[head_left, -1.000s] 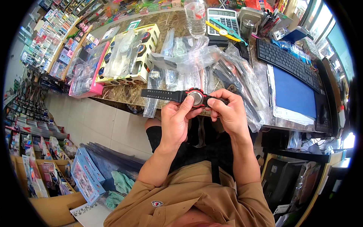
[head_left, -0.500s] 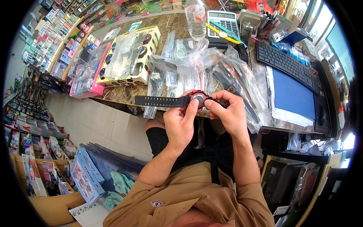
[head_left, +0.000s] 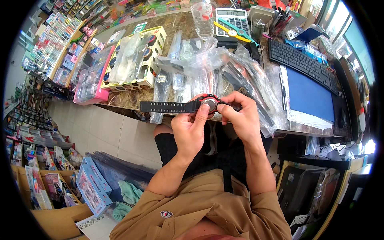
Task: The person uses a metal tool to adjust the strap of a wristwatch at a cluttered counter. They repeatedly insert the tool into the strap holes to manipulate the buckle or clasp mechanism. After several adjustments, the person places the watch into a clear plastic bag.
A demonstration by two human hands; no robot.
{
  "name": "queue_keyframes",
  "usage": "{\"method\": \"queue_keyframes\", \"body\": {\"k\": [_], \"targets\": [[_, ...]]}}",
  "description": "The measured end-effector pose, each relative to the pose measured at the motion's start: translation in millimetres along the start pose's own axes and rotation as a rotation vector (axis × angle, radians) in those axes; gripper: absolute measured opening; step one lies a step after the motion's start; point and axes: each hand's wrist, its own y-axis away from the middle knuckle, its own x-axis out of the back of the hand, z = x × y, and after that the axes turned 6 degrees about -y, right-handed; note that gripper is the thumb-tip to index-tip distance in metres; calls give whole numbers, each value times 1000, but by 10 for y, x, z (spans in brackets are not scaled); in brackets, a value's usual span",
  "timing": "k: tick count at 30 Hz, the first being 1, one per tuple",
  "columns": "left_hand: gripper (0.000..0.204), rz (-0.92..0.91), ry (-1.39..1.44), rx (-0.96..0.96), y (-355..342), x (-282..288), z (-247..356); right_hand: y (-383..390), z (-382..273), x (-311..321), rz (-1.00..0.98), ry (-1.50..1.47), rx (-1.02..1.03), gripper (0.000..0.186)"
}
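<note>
A black wristwatch [head_left: 170,107] with red trim round its case is held level between my two hands, just off the table's near edge. Its metal back faces up, and the strap with rows of holes sticks out to the left. My left hand [head_left: 190,130] grips the case, thumb lying on the metal back. Fingers of my right hand [head_left: 242,118] pinch the other end, where case and strap meet; the hand hides most of that strap. Just beyond lie clear plastic bags [head_left: 196,66], some with watch straps [head_left: 236,80] inside.
On the left of the table stand a yellow patterned box [head_left: 154,60] and a pink-edged clear case [head_left: 94,76]. At the back are a plastic bottle [head_left: 203,22], a calculator [head_left: 234,18] and yellow and teal watches [head_left: 236,32]. A keyboard [head_left: 302,66] and blue folder [head_left: 310,96] lie right.
The view has shifted very slightly. Both hands keep their grip on the watch in nearly the same pose, and nothing has been let go.
</note>
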Motion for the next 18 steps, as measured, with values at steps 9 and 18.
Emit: {"method": "queue_keyframes", "body": {"k": [9, 18], "targets": [[31, 1, -41, -51, 32, -48, 35, -3, 33, 19, 1, -30, -4, 11], [27, -16, 41, 74, -110, 189, -22, -25, 28, -8, -49, -108, -56, 14]]}}
